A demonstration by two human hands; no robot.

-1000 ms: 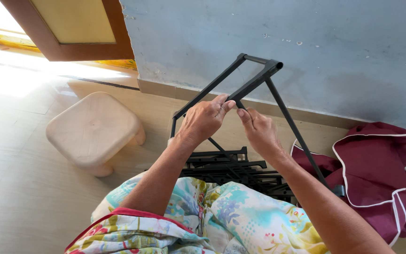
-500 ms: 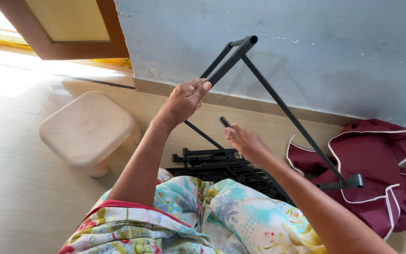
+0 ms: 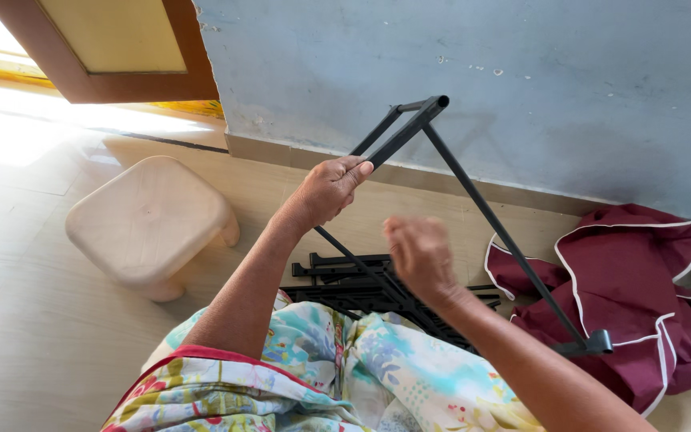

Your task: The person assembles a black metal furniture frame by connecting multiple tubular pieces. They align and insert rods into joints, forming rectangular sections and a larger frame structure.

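**Frame half raised, more black parts on the floor**

Frame (image 3: 473, 208) of black metal tubing stands tilted in front of a seated person, its top corner up against the blue wall (image 3: 521, 72) and one long bar running down to a foot beside the maroon cloth (image 3: 633, 296). Left hand (image 3: 328, 190) has its fingers wrapped around the upper tube, just below the corner. Right hand (image 3: 419, 256) hangs free in front of the bars, fingers loosely curled and holding nothing; it is blurred. Flat black grid pieces (image 3: 361, 284) lie stacked on the floor (image 3: 25, 320) near the knees, under the frame. A beige stool (image 3: 149, 224) stands well to the left. Judging by this, the frame is only partly up: the stacked pieces are not joined to it.
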